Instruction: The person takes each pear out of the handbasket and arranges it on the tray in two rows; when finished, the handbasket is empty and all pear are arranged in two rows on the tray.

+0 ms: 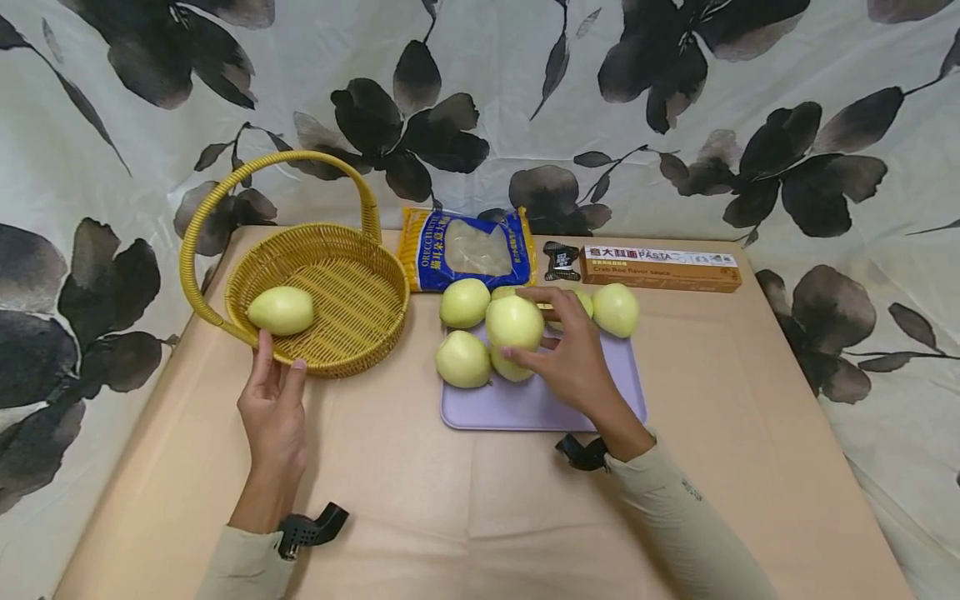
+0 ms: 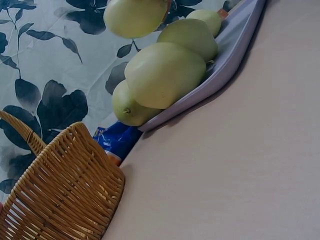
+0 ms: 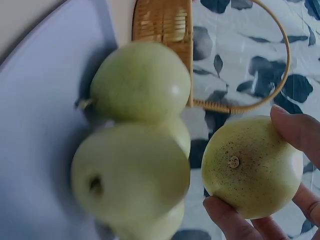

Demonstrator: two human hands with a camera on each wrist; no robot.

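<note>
My right hand (image 1: 573, 354) holds a pale green melon (image 1: 514, 323) between thumb and fingers, raised over the lilac tray (image 1: 547, 414). Its round, speckled end faces the camera in the right wrist view, above the other melons. Several similar melons sit on the tray, among them one at the front left (image 1: 462, 359) and one at the right end (image 1: 616, 310); some are partly hidden by the held melon and hand. My left hand (image 1: 276, 417) touches the near rim of the yellow woven basket (image 1: 352, 317) with fairly straight fingers. Inside the basket lies one melon (image 1: 281, 311), at the left.
Behind the tray lie a blue and yellow pasta bag (image 1: 476, 247), a small black packet (image 1: 562, 261) and a brown pasta box (image 1: 660, 268). The basket's tall arched handle (image 1: 281, 158) rises over its left side. A floral cloth (image 1: 517, 108) hangs behind the table.
</note>
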